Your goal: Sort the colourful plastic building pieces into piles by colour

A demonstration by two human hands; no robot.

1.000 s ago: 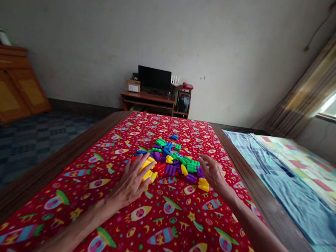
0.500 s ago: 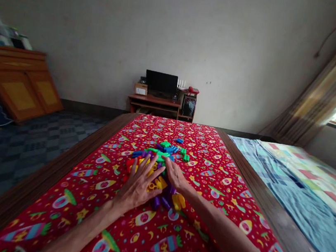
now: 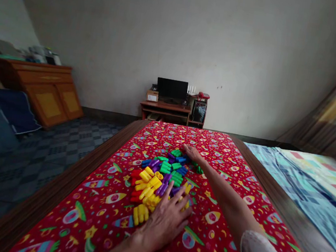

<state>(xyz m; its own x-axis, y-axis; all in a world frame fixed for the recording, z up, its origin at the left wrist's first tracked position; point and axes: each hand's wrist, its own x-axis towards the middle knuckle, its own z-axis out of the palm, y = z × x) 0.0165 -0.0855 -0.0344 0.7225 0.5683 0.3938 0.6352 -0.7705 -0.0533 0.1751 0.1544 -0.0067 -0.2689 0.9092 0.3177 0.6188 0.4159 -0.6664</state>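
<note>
A heap of plastic toy blocks (image 3: 150, 188) in yellow, red, purple, green and blue lies on the red patterned cloth (image 3: 86, 214). The pieces look like short rounded tubes joined side by side. Low over the near right side of the heap is my left hand (image 3: 169, 216), fingers spread over yellow and purple blocks, gripping none that I can see. My right hand (image 3: 192, 152) reaches to the far end, beside green blocks (image 3: 176, 152) and blue ones. Its fingers stretch leftward along the cloth, partly hidden. More green blocks (image 3: 199, 169) peek out under my right forearm.
The cloth covers a long table with dark wooden edges (image 3: 101, 152). Beyond it stands a desk (image 3: 166, 107) with a black monitor (image 3: 172, 90). A wooden cabinet (image 3: 50, 97) is at the left, and a bed with blue bedding (image 3: 299, 190) at the right.
My right hand has moved forward to the heap's far end. My left hand has shifted right and nearer, uncovering yellow and red blocks. The blocks sit closer together, and the view has turned slightly left.
</note>
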